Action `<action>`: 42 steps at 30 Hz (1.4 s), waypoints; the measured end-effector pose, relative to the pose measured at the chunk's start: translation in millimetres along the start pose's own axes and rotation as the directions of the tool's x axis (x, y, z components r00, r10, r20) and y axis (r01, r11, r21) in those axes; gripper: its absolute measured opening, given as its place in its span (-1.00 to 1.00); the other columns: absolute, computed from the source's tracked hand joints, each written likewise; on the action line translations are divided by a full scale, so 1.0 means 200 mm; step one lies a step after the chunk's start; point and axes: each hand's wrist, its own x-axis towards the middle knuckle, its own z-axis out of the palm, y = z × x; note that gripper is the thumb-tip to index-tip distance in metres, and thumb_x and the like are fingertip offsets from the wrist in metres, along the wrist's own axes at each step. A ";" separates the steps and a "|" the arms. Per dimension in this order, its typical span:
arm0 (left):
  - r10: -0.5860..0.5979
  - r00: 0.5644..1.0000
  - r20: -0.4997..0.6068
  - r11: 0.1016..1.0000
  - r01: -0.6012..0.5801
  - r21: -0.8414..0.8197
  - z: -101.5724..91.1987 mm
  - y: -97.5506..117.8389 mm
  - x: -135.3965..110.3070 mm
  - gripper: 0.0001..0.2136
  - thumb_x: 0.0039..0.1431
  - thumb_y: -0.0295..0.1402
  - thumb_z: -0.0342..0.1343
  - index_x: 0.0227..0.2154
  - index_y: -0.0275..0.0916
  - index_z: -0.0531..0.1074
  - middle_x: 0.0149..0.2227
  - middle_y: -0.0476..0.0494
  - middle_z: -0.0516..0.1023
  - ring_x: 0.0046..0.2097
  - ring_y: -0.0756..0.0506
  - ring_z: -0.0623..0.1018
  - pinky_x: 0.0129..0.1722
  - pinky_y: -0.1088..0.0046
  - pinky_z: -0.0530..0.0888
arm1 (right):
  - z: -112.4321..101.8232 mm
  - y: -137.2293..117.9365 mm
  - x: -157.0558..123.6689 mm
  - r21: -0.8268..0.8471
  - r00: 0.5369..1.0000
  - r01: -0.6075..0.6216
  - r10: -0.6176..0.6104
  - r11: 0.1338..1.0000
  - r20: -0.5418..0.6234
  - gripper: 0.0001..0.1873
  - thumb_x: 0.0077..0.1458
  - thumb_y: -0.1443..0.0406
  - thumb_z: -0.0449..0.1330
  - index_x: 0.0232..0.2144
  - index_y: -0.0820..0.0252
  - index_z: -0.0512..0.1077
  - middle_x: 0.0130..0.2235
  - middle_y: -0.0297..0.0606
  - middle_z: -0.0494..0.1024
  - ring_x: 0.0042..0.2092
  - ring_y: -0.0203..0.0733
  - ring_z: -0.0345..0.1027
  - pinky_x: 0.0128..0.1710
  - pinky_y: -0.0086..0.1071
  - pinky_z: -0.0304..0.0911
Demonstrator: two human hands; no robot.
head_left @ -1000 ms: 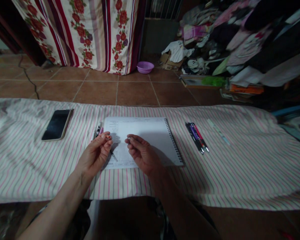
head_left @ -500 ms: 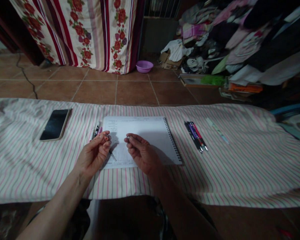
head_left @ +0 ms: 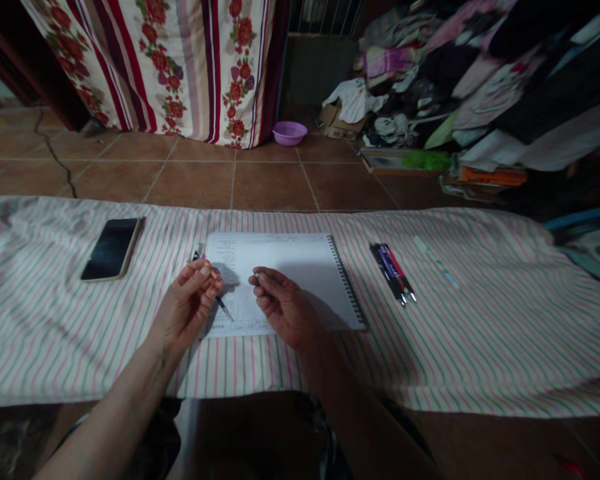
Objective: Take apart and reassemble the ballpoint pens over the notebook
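Observation:
My left hand (head_left: 190, 303) hovers over the left edge of a spiral notebook (head_left: 290, 257), its thumb and fingers pinched together. What it pinches is too small to make out. Below its fingers shows a thin dark, clear-tipped pen piece (head_left: 225, 309); whether the hand holds it or it lies on the page, I cannot tell. Over the middle of the page, my right hand (head_left: 285, 303) is closed in a pinch, with a tiny pale thing (head_left: 257, 274) at the fingertips. Several pens (head_left: 197, 252) lie left of the notebook, mostly hidden behind my left hand.
Right of the notebook lie several pens (head_left: 391, 272) in a bunch and a pale patterned pen-like stick (head_left: 437, 262). A phone (head_left: 111, 249) rests at the left on the striped cloth (head_left: 505, 320). Beyond are a purple basin (head_left: 289, 133) and heaped clothes (head_left: 395, 60).
My left hand has shifted slightly left and its fingers have turned, covering more of the pens behind it. More of the dark pen piece shows below. My right hand stays put.

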 end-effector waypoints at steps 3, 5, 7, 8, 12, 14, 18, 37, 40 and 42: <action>0.115 0.992 0.056 0.984 -0.122 0.130 0.00 -0.01 -0.01 -0.88 -0.06 -0.52 0.17 -0.43 -0.28 0.36 -0.53 -0.02 0.47 -0.50 0.06 0.47 -0.53 0.65 0.39 | 0.00 0.00 0.00 -0.004 1.000 0.000 0.000 1.000 0.004 -0.79 -0.30 0.38 0.36 -0.47 0.26 0.49 -0.51 -0.33 0.53 -0.54 -0.53 0.25 -0.61 -0.69 0.11; 0.174 0.981 0.088 0.964 -0.188 0.187 0.00 -0.01 -0.01 -0.87 -0.07 -0.48 0.19 -0.42 -0.27 0.35 -0.53 -0.02 0.48 -0.49 0.04 0.48 -0.52 0.62 0.38 | 0.00 0.00 0.00 -0.007 1.000 0.000 0.000 1.000 0.006 -0.78 -0.31 0.38 0.36 -0.47 0.26 0.48 -0.51 -0.33 0.53 -0.54 -0.53 0.24 -0.61 -0.69 0.10; 0.207 0.973 0.102 0.949 -0.225 0.223 0.00 -0.02 -0.02 -0.86 -0.06 -0.46 0.18 -0.41 -0.26 0.33 -0.52 -0.02 0.49 -0.47 0.03 0.49 -0.49 0.59 0.37 | 0.00 0.00 0.00 -0.008 1.000 0.000 0.000 1.000 0.007 -0.78 -0.31 0.38 0.36 -0.48 0.26 0.48 -0.51 -0.33 0.53 -0.54 -0.53 0.24 -0.61 -0.69 0.11; 0.220 0.970 0.105 0.942 -0.239 0.234 0.00 -0.02 -0.02 -0.86 -0.05 -0.46 0.18 -0.41 -0.25 0.33 -0.51 -0.02 0.50 -0.47 0.03 0.49 -0.48 0.59 0.37 | 0.00 0.00 0.01 -0.007 1.000 0.001 -0.001 1.000 0.007 -0.78 -0.32 0.38 0.36 -0.48 0.26 0.48 -0.51 -0.33 0.53 -0.54 -0.53 0.24 -0.61 -0.69 0.11; 0.283 0.950 0.131 0.901 -0.310 0.303 0.00 -0.03 -0.01 -0.84 -0.03 -0.44 0.16 -0.38 -0.22 0.30 -0.50 0.00 0.48 -0.48 0.03 0.49 -0.47 0.55 0.37 | 0.00 0.00 0.01 -0.008 1.000 0.005 -0.005 1.000 0.005 -0.80 -0.30 0.38 0.35 -0.48 0.25 0.49 -0.52 -0.33 0.53 -0.55 -0.52 0.25 -0.63 -0.69 0.12; 0.338 0.927 0.163 0.842 -0.375 0.387 -0.01 -0.04 -0.01 -0.84 -0.02 -0.43 0.15 -0.37 -0.21 0.28 -0.50 0.01 0.47 -0.46 0.01 0.49 -0.48 0.54 0.37 | 0.00 0.00 0.00 -0.007 1.000 0.003 -0.003 1.000 0.003 -0.80 -0.30 0.39 0.35 -0.48 0.25 0.49 -0.52 -0.33 0.52 -0.54 -0.52 0.25 -0.62 -0.69 0.13; 0.482 0.853 0.202 0.565 -0.479 0.672 -0.04 -0.07 0.01 -0.83 -0.03 -0.39 0.15 -0.36 -0.19 0.28 -0.45 0.01 0.44 -0.40 -0.02 0.48 -0.45 0.51 0.37 | 0.00 0.00 0.00 -0.006 1.000 0.002 -0.002 1.000 0.006 -0.78 -0.31 0.39 0.36 -0.47 0.26 0.49 -0.51 -0.33 0.53 -0.54 -0.53 0.24 -0.61 -0.70 0.13; 0.343 0.924 0.167 0.725 -0.374 0.578 -0.05 -0.10 0.06 -0.79 -0.10 -0.37 0.21 -0.33 -0.23 0.41 -0.40 -0.08 0.55 -0.32 -0.06 0.52 -0.34 0.45 0.39 | 0.00 -0.01 0.01 -0.012 1.000 0.011 -0.012 1.000 -0.005 -0.81 -0.28 0.37 0.34 -0.48 0.25 0.48 -0.51 -0.34 0.52 -0.54 -0.52 0.23 -0.62 -0.66 0.09; 0.301 0.946 0.119 0.762 -0.313 0.567 -0.04 -0.09 0.04 -0.80 -0.11 -0.35 0.22 -0.36 -0.28 0.45 -0.38 -0.13 0.57 -0.35 -0.05 0.51 -0.38 0.47 0.40 | 0.00 -0.01 0.01 -0.024 1.000 0.015 -0.015 1.000 0.004 -0.81 -0.27 0.37 0.33 -0.47 0.25 0.47 -0.50 -0.34 0.52 -0.53 -0.51 0.24 -0.60 -0.65 0.10; 0.296 0.949 0.107 0.760 -0.302 0.576 -0.04 -0.09 0.03 -0.77 -0.09 -0.34 0.21 -0.32 -0.30 0.47 -0.34 -0.17 0.57 -0.38 -0.03 0.51 -0.38 0.47 0.41 | -0.01 0.00 0.01 -0.021 1.000 0.019 -0.019 1.000 0.013 -0.83 -0.25 0.34 0.32 -0.47 0.25 0.47 -0.49 -0.33 0.51 -0.51 -0.49 0.24 -0.60 -0.64 0.09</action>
